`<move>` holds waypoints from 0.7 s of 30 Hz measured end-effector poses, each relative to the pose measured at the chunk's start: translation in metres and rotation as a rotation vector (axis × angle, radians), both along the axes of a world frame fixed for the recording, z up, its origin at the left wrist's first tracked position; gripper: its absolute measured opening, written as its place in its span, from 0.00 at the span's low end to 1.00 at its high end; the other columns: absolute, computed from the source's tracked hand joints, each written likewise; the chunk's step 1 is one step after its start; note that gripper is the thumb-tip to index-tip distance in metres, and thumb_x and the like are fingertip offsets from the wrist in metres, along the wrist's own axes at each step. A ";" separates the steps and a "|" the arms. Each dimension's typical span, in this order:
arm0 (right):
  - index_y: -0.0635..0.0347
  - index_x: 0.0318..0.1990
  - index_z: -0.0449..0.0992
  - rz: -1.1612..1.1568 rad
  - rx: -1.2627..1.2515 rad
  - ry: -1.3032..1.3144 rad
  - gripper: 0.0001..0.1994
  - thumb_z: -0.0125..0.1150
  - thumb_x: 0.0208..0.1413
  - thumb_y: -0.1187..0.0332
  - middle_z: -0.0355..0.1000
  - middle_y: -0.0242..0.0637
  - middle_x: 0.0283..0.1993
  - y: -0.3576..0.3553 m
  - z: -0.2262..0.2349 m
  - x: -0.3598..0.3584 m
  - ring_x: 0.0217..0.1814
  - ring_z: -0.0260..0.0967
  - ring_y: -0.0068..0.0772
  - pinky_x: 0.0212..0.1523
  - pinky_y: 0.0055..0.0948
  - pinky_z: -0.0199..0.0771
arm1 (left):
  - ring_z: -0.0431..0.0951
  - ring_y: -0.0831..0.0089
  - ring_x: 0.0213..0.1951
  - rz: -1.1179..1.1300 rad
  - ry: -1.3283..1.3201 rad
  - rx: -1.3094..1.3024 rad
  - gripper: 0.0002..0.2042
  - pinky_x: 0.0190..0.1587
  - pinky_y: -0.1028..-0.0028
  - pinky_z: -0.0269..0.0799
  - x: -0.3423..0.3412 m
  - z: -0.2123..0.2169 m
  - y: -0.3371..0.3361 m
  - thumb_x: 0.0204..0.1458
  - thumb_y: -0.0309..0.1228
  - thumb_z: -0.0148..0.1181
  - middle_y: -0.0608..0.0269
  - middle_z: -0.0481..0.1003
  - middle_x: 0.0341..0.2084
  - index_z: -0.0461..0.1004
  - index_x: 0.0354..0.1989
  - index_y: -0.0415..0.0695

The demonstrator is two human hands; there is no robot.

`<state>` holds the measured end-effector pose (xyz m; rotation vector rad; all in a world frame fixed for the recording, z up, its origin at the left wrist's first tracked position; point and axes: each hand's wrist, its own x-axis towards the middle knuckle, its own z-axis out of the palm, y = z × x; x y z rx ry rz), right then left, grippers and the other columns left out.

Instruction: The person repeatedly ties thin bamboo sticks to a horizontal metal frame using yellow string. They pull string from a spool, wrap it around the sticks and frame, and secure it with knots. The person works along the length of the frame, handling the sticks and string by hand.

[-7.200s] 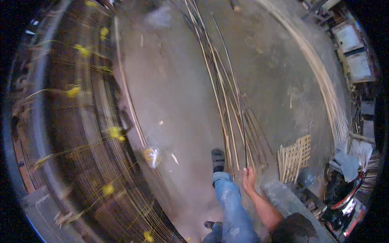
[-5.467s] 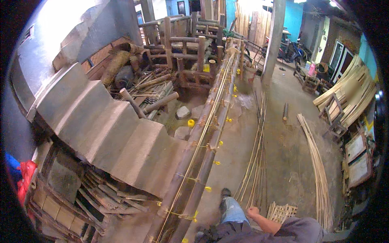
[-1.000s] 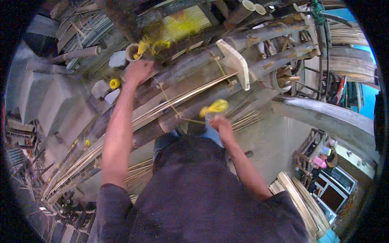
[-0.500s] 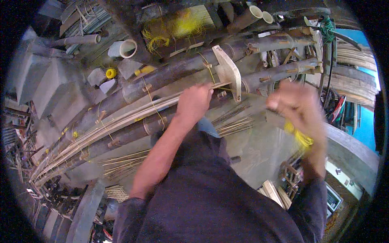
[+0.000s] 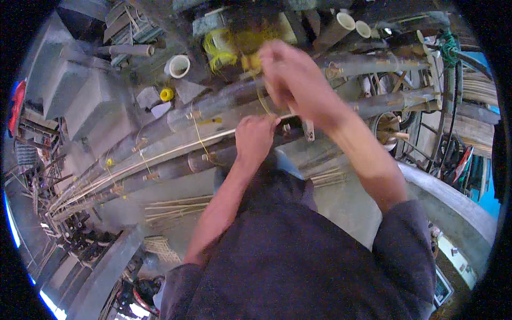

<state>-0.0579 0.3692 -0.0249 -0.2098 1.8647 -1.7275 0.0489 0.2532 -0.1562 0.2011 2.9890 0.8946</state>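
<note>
My left hand [image 5: 256, 138] is closed around a slim bundle of pale split bamboo strips [image 5: 170, 151], which runs far to the left between two dark bamboo poles. The upper pole [image 5: 221, 100] and the lower pole [image 5: 169, 168] have short pegs and thin yellow ties across them. A yellow cord [image 5: 263, 100] stretches upward from beside my left fingertips. My right hand [image 5: 296, 80] is raised over the upper pole, smeared by motion, so its fingers and anything in them cannot be made out. It hides most of a wooden crosspiece [image 5: 309, 130], whose lower end shows.
Yellow string [image 5: 218, 50] lies tangled beyond the upper pole. Farther left are a yellow roll [image 5: 167, 95], a pale round container [image 5: 179, 66] and stepped concrete blocks [image 5: 88, 93]. Thin sticks [image 5: 178, 208] lie on the floor below the lower pole. A green rope [image 5: 449, 47] wraps the frame's right end.
My right hand has swung from the right side up and leftward across the poles. Yellow string no longer shows beside my right forearm. My left hand keeps its hold on the strips.
</note>
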 end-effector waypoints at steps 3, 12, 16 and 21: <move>0.53 0.42 0.69 0.344 0.137 0.074 0.07 0.53 0.57 0.67 0.72 0.38 0.30 0.057 -0.056 0.129 0.36 0.75 0.38 0.35 0.40 0.71 | 0.77 0.53 0.27 -0.060 -0.053 0.022 0.07 0.34 0.60 0.72 -0.012 0.012 0.003 0.53 0.34 0.56 0.54 0.77 0.22 0.78 0.31 0.45; 0.51 0.42 0.71 0.615 0.708 0.423 0.10 0.57 0.51 0.66 0.73 0.41 0.28 0.036 -0.152 0.174 0.33 0.75 0.48 0.33 0.44 0.74 | 0.67 0.76 0.23 0.111 -0.473 0.958 0.16 0.27 0.71 0.62 -0.182 0.007 -0.013 0.57 0.42 0.50 0.68 0.69 0.20 0.71 0.27 0.40; 0.53 0.37 0.75 0.749 0.717 0.656 0.10 0.61 0.44 0.67 0.73 0.37 0.33 0.036 -0.217 0.185 0.37 0.73 0.45 0.36 0.41 0.76 | 0.66 0.73 0.21 0.429 -0.622 0.915 0.14 0.27 0.71 0.67 -0.206 -0.061 -0.015 0.54 0.39 0.52 0.68 0.64 0.17 0.66 0.22 0.44; 0.57 0.38 0.75 -0.020 0.623 0.329 0.09 0.62 0.48 0.72 0.69 0.38 0.36 0.026 -0.160 0.221 0.42 0.68 0.41 0.43 0.37 0.71 | 0.75 0.67 0.31 -0.083 -0.598 1.020 0.12 0.38 0.65 0.75 -0.195 0.023 -0.037 0.55 0.39 0.51 0.61 0.70 0.21 0.71 0.26 0.45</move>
